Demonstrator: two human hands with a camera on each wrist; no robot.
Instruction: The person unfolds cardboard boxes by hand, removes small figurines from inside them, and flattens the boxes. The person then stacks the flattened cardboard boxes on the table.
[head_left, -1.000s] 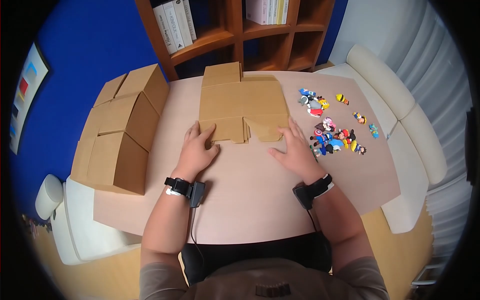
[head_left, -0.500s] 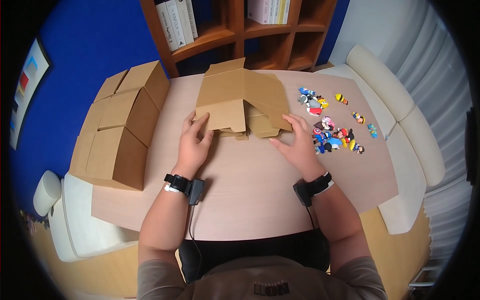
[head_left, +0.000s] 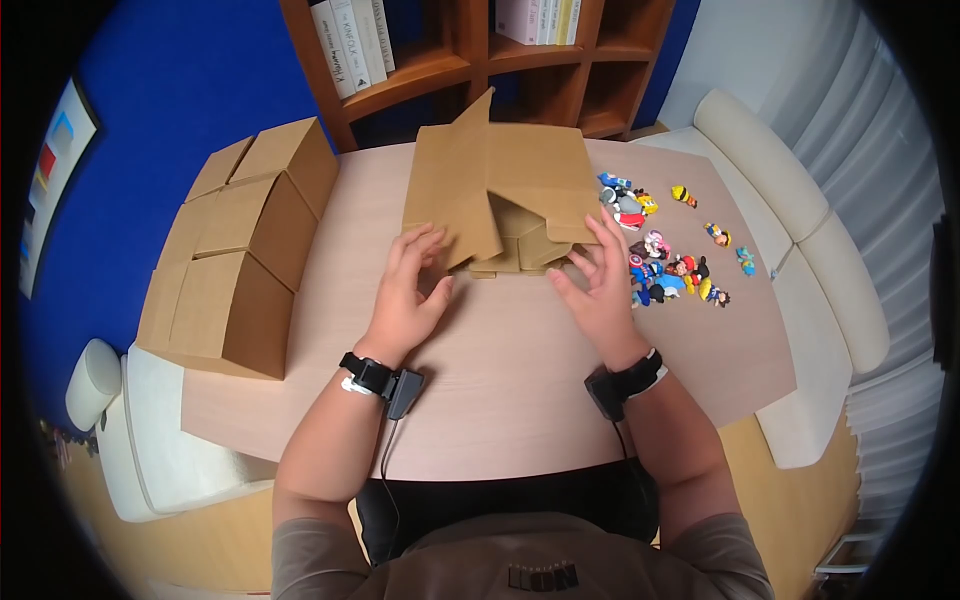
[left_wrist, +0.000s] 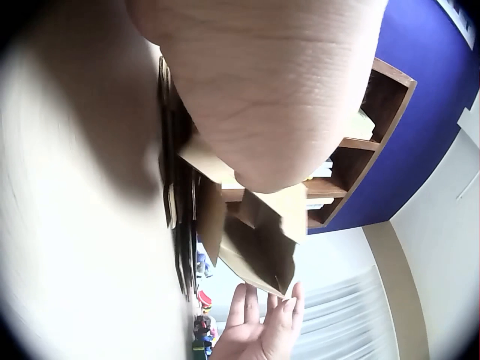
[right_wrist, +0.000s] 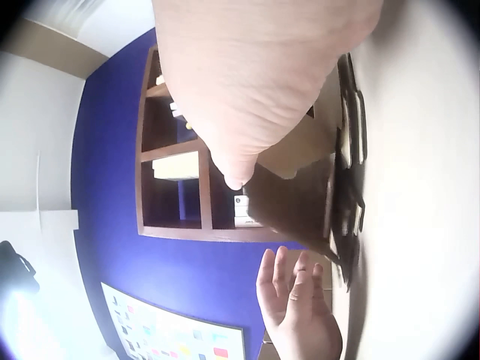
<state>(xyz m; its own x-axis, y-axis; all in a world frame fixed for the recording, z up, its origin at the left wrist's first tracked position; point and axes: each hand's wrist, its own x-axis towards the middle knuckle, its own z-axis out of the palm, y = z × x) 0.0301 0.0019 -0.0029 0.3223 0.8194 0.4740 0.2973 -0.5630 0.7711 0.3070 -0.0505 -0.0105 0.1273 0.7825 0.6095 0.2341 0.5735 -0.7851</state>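
A partly unfolded brown cardboard box (head_left: 500, 155) lies in front of me at the table's far side, its near flaps lifted. My right hand (head_left: 605, 295) holds the raised right flap (head_left: 575, 230) at its near corner, with fingers on both sides of the edge. In the left wrist view, that hand (left_wrist: 259, 334) has its fingertips at the flap's tip. My left hand (head_left: 405, 290) is at the box's near left corner, fingers loosely bent beside the left flap (head_left: 470, 225). In the right wrist view, the left hand (right_wrist: 300, 315) grips nothing.
Several closed cardboard boxes (head_left: 235, 250) stand in a row along the table's left side. Small toy figures (head_left: 660, 275) lie scattered on the right, close to my right hand. A wooden bookshelf (head_left: 475, 60) rises behind the table (head_left: 480, 400).
The flattened cardboard box has lifted and opened up, with its near flaps now raised and a gap between them. Both hands have come up with the flaps; the left hand has shifted slightly right.
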